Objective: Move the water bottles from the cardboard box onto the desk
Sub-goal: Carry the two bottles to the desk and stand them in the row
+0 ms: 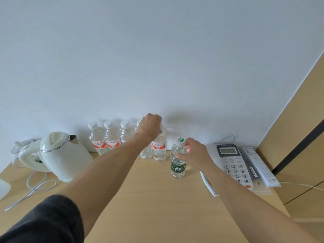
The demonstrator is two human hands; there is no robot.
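Observation:
Several clear water bottles with red labels (112,139) stand in a row against the wall on the wooden desk (149,199). My left hand (149,126) grips the top of the rightmost red-label bottle (159,148), which stands on the desk; its cap is hidden under my fingers. A green-label bottle (178,163) stands a little nearer to me. My right hand (194,153) holds its neck just below the white and green cap. No cardboard box is in view.
A white electric kettle (59,155) with its cord (35,186) sits at the desk's left. A desk telephone (235,165) and a remote control (261,167) lie at the right, next to a wooden panel (298,137).

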